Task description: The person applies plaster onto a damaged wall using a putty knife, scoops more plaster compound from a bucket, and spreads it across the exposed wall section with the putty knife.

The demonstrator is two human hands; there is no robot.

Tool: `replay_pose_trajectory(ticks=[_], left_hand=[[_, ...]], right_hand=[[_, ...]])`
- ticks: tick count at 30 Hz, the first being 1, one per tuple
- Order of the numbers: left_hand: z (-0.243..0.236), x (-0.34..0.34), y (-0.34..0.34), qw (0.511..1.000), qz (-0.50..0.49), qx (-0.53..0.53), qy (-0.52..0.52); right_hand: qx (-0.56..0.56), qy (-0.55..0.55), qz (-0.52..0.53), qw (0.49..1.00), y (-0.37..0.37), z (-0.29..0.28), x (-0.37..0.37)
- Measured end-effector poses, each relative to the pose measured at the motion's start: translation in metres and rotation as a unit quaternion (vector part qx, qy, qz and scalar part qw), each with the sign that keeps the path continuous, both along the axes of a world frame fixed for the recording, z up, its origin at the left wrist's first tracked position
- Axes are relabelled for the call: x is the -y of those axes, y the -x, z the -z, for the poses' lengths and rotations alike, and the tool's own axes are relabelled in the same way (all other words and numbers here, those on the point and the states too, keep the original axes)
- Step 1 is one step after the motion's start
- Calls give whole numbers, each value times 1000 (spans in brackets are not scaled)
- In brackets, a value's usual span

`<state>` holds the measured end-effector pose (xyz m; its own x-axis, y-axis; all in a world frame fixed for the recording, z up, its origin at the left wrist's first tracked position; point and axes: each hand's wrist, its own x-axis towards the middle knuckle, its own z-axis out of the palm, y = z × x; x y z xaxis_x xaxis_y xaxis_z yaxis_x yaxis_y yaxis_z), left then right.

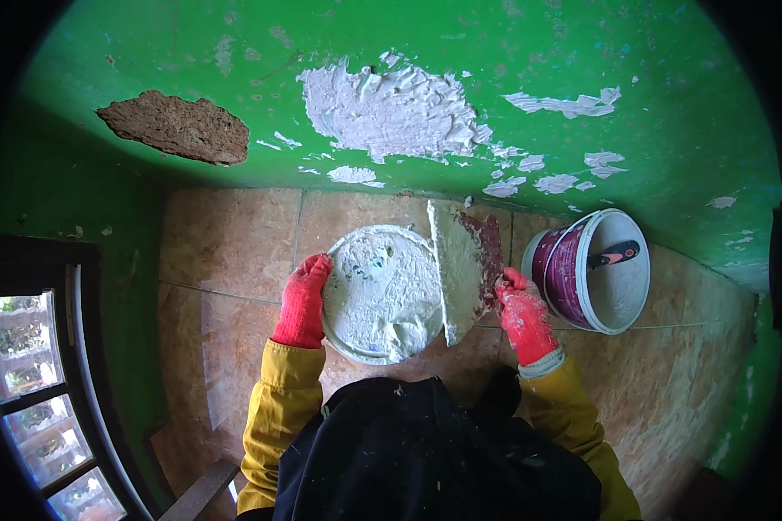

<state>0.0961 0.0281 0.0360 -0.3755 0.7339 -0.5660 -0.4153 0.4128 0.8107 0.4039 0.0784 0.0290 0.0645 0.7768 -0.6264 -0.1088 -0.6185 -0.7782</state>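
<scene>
My left hand (304, 297), in a red glove, is closed on the left edge of a round lid (379, 291) loaded with white putty, lumpy toward its lower right. My right hand (524, 313), in a smudged red glove, grips a wide maroon scraper (478, 260) at its right side. The scraper is coated with putty, and a thick white strip runs along its left edge beside the lid. Both are held over the tiled floor in front of me.
The green wall (626, 43) bears white putty patches (391, 108) and a bare brown hollow (172, 126). A maroon-and-white bucket (560, 278) stands at right, a black-and-red tool handle (613, 253) at its mouth. A dark-framed window (28, 373) is at left.
</scene>
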Motion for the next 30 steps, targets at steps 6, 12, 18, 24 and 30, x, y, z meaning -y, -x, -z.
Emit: replay_pose_trajectory(ticks=[6,12,18,24,30], left_hand=[[17,30,16,998,-3,60,12],[5,50,35,992,-80,93,-20],[10,54,41,986,-99,125,-44],[5,42,31,984,-119,130,-25],[5,42,31,985,-124,114,-24]], right_hand=[[51,-29,10,998,-27,14,4],[-41,22,105,993,-32,12,21],[-61,13,125,990,-31,15,1],[-71,7,114,991,-23,17,-23],[-13,33,83,996,-21,23,-37]])
